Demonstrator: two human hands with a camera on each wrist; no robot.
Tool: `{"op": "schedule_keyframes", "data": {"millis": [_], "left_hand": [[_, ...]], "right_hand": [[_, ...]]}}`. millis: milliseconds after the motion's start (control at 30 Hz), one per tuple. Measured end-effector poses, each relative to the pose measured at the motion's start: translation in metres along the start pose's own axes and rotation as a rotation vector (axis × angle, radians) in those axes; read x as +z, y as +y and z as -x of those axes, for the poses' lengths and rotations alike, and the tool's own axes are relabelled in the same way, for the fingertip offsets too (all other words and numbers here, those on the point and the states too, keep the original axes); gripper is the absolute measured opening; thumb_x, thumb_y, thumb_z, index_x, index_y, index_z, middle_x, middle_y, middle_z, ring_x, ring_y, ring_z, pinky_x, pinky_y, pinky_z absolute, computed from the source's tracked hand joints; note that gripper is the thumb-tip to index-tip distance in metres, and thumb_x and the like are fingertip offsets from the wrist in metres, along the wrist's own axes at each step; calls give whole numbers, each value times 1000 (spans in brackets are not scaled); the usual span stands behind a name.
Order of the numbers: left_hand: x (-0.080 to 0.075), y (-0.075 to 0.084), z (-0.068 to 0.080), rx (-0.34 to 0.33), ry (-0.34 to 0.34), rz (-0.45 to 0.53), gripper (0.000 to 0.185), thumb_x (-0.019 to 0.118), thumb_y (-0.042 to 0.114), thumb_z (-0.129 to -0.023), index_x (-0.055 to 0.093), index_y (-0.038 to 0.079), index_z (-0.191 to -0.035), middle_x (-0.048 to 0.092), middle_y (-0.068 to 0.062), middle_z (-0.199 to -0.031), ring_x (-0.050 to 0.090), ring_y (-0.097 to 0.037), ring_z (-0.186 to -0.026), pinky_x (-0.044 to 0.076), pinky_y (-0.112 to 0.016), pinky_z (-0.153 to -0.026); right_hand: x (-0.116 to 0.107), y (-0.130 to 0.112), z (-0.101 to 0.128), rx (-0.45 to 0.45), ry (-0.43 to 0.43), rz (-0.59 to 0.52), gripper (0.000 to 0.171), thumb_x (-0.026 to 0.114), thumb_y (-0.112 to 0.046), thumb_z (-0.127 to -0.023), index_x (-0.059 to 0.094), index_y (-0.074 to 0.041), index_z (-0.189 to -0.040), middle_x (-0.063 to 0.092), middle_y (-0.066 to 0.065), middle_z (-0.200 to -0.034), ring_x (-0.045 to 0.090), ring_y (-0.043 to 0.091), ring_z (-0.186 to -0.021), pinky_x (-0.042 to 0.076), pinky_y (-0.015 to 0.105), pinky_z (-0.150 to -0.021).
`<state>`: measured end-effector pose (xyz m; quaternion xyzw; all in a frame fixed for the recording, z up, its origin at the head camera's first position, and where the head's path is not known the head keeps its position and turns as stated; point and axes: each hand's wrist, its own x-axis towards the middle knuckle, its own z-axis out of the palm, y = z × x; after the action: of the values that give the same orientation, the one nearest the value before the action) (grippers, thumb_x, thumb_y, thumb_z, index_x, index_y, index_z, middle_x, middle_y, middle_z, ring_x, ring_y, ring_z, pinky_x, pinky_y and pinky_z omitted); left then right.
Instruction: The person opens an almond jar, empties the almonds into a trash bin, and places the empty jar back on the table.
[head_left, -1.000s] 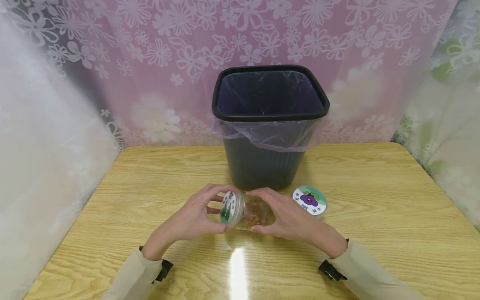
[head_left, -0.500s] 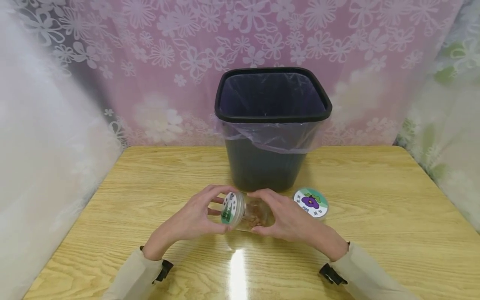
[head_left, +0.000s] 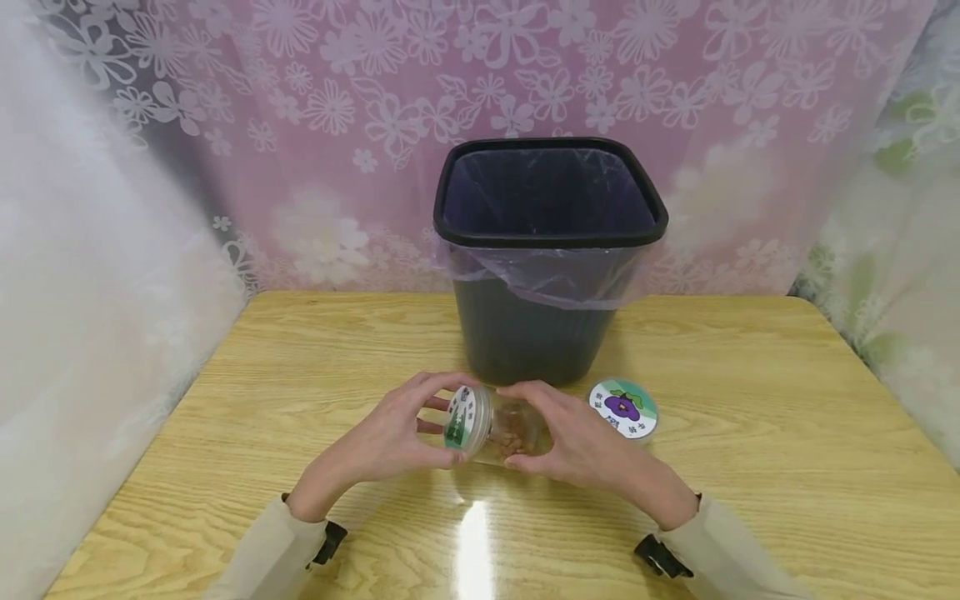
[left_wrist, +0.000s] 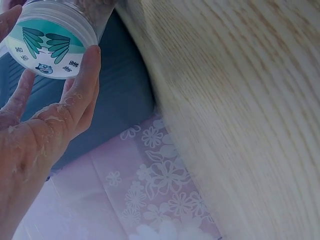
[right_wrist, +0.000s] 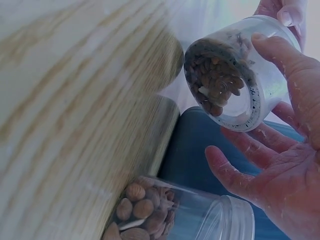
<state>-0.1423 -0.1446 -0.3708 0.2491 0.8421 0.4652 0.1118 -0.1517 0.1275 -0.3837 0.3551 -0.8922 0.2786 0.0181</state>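
**Lid on, jar held sideways**

Head view: left hand (head_left: 390,442) grips the lid (head_left: 459,417); right hand (head_left: 581,442) grasps the jar (head_left: 510,429) above the bench (head_left: 300,367), bin (head_left: 551,250) at twelve o'clock.

Left wrist: lid (left_wrist: 50,42) looks unremoved.

Right wrist: nuts (right_wrist: 215,75) inside, nothing emptied.

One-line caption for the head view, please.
Left hand grips the lid, right hand the clear jar, before a lined bin.

bin (head_left: 534,333) close behind hands, second jar (head_left: 623,408) at right, bare table (head_left: 787,433) either side
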Motion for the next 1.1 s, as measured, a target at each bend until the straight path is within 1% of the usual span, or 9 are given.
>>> {"op": "schedule_keyframes", "data": {"millis": [200, 367, 600, 733, 1000, 1100], "left_hand": [[1, -1, 1, -20, 2, 0, 80, 86, 20, -78, 49, 32, -148, 50, -3, -145, 60, -33, -125, 60, -36, -93], [2, 0, 0, -40, 0, -9, 79, 86, 22, -80, 48, 30, -149, 52, 1, -141, 61, -30, -123, 60, -32, -91], [1, 1, 1, -50, 14, -25, 75, 86, 26, -80, 50, 38, -145, 55, 1, -135, 64, -27, -118, 60, -28, -88], [2, 2, 0, -47, 18, -34, 74, 86, 27, -80, 49, 40, -144, 55, -1, -134, 65, -26, -116, 60, -27, -86], [3, 2, 0, -64, 21, -32, 77, 87, 28, -79, 49, 36, -146, 55, -3, -135, 66, -25, -115, 61, -28, -86], [3, 3, 0, -62, 24, -41, 76, 86, 29, -80, 49, 36, -146, 56, -2, -134, 66, -24, -114, 61, -27, -85]], "right_hand": [[1, 0, 0, 5, -10, -9, 74, 88, -35, -80, 54, -12, -141, 63, 4, -138, 64, 23, -124, 56, 45, -101], [2, 2, 1, -3, -6, -10, 73, 87, -36, -81, 54, -12, -141, 63, 5, -138, 64, 22, -124, 56, 45, -101], [1, 1, 1, -11, 1, -2, 73, 87, -36, -81, 54, -14, -142, 64, 3, -138, 65, 21, -123, 56, 44, -101], [1, 2, 2, -19, 12, 0, 73, 88, -35, -80, 54, -14, -141, 64, 3, -137, 65, 22, -123, 56, 43, -101], [1, 3, 4, -13, 9, -15, 74, 88, -35, -80, 54, -14, -141, 63, 2, -138, 64, 22, -124, 56, 44, -101], [1, 3, 4, -17, 14, -13, 74, 88, -35, -80, 54, -14, -141, 63, 3, -138, 64, 21, -124, 56, 43, -102]]}}
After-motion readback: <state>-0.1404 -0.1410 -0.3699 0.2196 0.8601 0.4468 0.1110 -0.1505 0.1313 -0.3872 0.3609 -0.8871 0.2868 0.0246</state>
